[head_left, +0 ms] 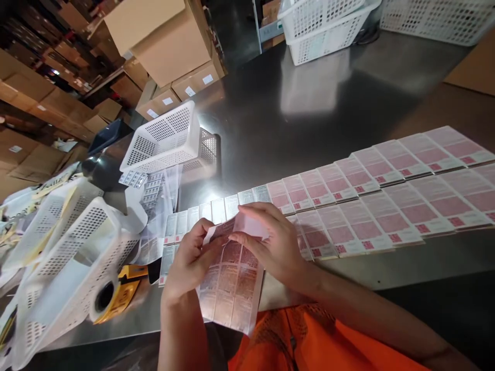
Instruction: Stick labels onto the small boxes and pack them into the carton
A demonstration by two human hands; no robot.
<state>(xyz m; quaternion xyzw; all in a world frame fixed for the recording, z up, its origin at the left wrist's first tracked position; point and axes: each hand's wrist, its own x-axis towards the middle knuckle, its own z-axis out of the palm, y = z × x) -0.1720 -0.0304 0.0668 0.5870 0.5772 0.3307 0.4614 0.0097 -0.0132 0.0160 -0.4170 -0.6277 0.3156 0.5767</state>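
Between my two hands is a sheet of printed labels [228, 288], tilted and hanging toward the table's near edge. My left hand [189, 257] is closed on the sheet's upper left part, thumb on top. With thumb and fingers, my right hand [276, 242] pinches the upper right, where a pale strip bends up; whether a single label is coming off there I cannot tell. Behind and to the right, two long rows of flat cards or small boxes with pinkish printed labels [363, 221] overlap one another. Those at the left end carry shinier silvery labels [218, 210].
A yellow tape dispenser [121, 296] lies left of my hands. White perforated baskets [93, 232] with papers stand at the left. Another white basket [166, 136] sits farther back on the metal table [247, 123]. Stacked baskets [325, 31] and cardboard boxes [166, 41] stand beyond.
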